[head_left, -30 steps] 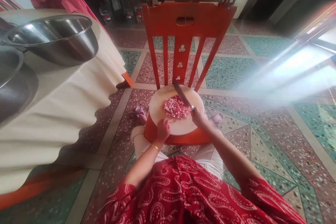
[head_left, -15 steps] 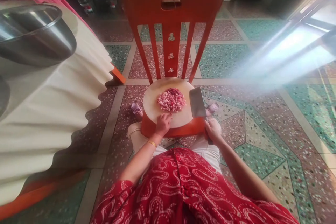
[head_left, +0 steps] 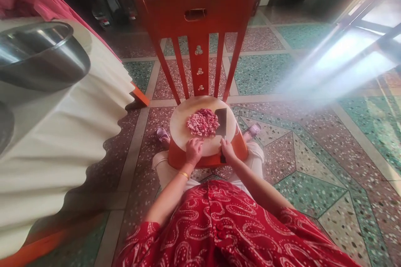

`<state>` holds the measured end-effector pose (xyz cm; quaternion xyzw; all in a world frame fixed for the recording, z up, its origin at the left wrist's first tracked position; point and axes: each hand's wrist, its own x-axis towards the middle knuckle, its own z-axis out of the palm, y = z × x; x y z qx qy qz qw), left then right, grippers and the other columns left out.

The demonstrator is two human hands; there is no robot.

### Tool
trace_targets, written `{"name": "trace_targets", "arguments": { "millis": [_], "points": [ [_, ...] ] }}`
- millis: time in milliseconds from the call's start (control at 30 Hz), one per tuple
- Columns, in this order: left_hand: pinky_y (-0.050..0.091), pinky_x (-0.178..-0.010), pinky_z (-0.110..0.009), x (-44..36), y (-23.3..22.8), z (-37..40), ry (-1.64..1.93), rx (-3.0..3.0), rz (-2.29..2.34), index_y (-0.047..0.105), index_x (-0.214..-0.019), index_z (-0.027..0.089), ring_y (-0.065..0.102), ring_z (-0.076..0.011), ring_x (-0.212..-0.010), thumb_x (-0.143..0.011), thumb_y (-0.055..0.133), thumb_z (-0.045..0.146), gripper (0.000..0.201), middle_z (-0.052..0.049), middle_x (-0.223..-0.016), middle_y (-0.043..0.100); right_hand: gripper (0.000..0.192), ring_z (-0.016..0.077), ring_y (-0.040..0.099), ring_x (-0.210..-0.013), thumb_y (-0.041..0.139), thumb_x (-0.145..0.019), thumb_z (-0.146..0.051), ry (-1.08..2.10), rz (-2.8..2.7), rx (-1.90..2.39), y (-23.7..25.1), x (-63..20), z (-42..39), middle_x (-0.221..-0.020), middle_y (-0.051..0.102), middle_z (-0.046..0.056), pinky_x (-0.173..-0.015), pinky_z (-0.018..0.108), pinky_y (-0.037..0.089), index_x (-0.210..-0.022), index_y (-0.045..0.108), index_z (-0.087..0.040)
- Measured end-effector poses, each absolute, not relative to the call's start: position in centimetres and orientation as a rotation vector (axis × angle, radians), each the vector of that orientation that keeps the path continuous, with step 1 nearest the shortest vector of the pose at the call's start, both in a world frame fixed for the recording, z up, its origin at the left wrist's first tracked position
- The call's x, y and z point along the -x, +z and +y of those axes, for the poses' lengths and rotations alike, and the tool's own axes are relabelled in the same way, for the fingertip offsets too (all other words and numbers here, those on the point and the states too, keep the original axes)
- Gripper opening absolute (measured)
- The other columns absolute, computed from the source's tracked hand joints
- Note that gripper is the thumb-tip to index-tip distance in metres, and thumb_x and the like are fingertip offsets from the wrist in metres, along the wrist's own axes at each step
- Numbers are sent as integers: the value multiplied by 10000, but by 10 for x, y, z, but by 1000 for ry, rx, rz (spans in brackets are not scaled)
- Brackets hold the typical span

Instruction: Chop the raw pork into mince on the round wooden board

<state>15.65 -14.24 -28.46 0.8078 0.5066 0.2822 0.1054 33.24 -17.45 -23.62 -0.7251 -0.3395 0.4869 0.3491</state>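
Note:
A heap of chopped raw meat [head_left: 202, 122] lies on a round, pale chopping board [head_left: 178, 127] that rests on the chair seat. With my right hand [head_left: 228, 150] I hold a cleaver [head_left: 221, 122] by its dark handle. Its wide blade stands at the right side of the meat, over the board, and looks dark from here. My left hand [head_left: 194, 150] is at the near edge of the board, just below the meat, fingers loosely stretched and nothing visible in them.
The red wooden chair [head_left: 200, 25] has its slatted back on the far side. To the left, a steel bowl [head_left: 46, 60] stands on a table with a cream cloth [head_left: 72, 133]. Light falls across the speckled floor [head_left: 266, 75] at right.
The cleaver has moved left, from beyond the board's right edge to beside the meat, in my right hand. My left hand has stayed near the same spot, its fingers a little more spread.

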Motion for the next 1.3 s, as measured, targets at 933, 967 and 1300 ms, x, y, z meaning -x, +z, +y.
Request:
{"name": "trace_targets", "arguments": {
  "millis": [933, 967, 1300],
  "points": [
    [432, -890, -383, -150, -290, -146, 925, -2394, 1461, 643, -965, 199, 556, -215, -964, -838, 493, 112, 214, -64, -993, 626, 591, 236, 680, -812, 371, -933, -228, 638, -2050, 1926, -167, -321, -133, -1156, 650, 162, -773, 356, 515, -1515, 271, -206],
    [432, -886, -386, -150, -290, -146, 919, -2398, 1460, 638, -969, 197, 557, -217, -959, -841, 487, 115, 214, -63, -985, 626, 601, 227, 685, -769, 393, -917, -208, 715, -2069, 1953, -172, -321, -133, -1168, 647, 162, -741, 341, 520, -1509, 289, -220],
    [419, -894, -379, -152, -289, -147, 865, -2399, 1495, 641, -935, 188, 541, -211, -964, -852, 488, 116, 189, -68, -996, 613, 561, 242, 662, -961, 370, -938, -266, 714, -1914, 1850, -170, -328, -134, -1199, 649, 102, -828, 317, 509, -1495, 327, -222]
  ]
}}
